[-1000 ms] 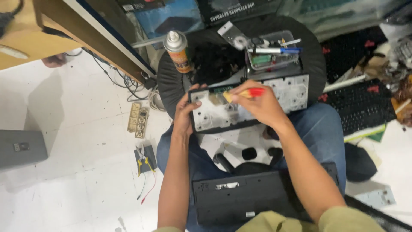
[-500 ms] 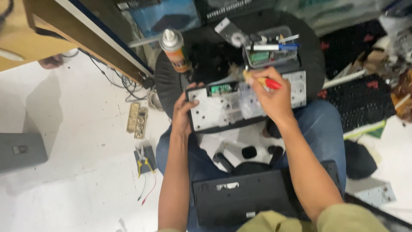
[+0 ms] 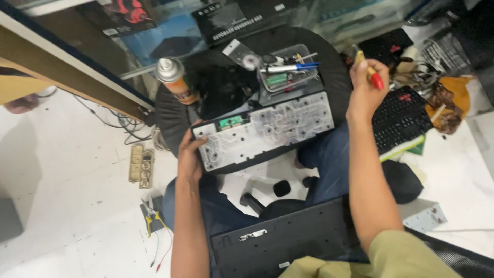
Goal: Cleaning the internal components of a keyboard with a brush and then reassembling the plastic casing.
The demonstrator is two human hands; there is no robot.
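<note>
Opened keyboard (image 3: 265, 131), its clear membrane sheet and small green circuit board facing up, lies across the person's knees and against the edge of a round black stool (image 3: 329, 72). Left hand (image 3: 190, 154) grips the keyboard's left end, thumb on top and fingers curled beneath, steadying it. Right hand (image 3: 364, 85) is closed in a fist around a brush with a red and yellow handle (image 3: 371, 72); a second ago this hand was down over the upper middle of the keyboard with the brush at the sheet, and it has since swung up and out to the right, clear of the keyboard and above a second black keyboard (image 3: 401, 121) on the floor. The membrane is thus left fully uncovered, which suggests a pause in the brushing stroke rather than contact with the part. On the stool: a clear plastic tray (image 3: 288, 77) of small parts with a blue-handled tool across it, and beside it a spray can (image 3: 175, 80) standing upright. Yellow-handled pliers (image 3: 152, 219) lie on the white floor near the left knee, well apart from both hands
</note>
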